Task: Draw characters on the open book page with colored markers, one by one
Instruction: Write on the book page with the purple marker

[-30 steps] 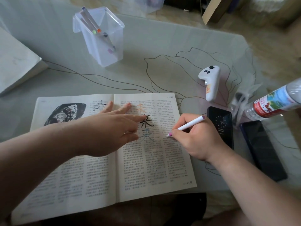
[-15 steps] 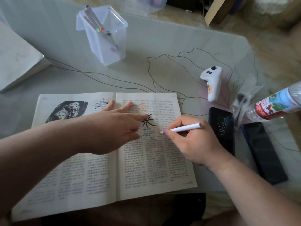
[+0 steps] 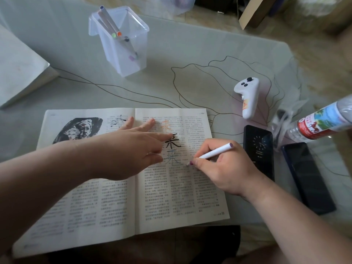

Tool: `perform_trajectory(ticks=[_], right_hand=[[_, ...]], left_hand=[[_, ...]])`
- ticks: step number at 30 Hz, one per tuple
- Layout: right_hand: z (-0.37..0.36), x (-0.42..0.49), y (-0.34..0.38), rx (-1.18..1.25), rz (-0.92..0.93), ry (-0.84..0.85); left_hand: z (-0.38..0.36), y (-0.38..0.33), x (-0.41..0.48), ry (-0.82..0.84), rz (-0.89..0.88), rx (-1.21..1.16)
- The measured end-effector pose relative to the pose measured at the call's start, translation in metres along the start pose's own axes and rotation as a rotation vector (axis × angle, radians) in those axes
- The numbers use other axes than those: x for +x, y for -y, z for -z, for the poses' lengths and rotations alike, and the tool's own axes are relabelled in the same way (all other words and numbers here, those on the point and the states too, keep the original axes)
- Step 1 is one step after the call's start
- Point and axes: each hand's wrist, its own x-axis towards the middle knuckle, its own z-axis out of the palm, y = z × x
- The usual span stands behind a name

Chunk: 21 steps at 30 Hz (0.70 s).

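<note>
Markers (image 3: 122, 37) stand in a clear cup (image 3: 125, 60) far left on the table (image 3: 190, 44). Nearer, the open book (image 3: 118, 202) lies flat, the left hand (image 3: 129, 153) pressing it, fingers spread, holding nothing. Right of the drawn characters (image 3: 172, 142), the right hand (image 3: 226, 168) pinches a white marker (image 3: 213, 153), its tip at the right page. Two phones (image 3: 259, 151) lie further right.

Open book (image 3: 122, 197) lies flat under left hand (image 3: 131, 151), orange, black and blue characters (image 3: 172, 142) stacked off its fingertips; white purple-tipped marker (image 3: 211, 154) slants in right hand (image 3: 226, 168), tip on page.
</note>
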Motion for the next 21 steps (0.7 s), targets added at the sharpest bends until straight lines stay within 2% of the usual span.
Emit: perform_trajectory(ticks=[9, 13, 21], right_hand=[[0.002, -0.002, 0.002, -0.015, -0.021, -0.015], [0.012, 0.001, -0.001, -0.090, -0.099, -0.040], [0.014, 0.004, -0.002, -0.223, -0.084, -0.049]], left_hand=[[-0.001, 0.002, 0.001, -0.015, 0.001, 0.007], [-0.003, 0.004, 0.001, -0.023, 0.000, 0.014], [-0.006, 0.008, 0.004, -0.062, -0.021, -0.013]])
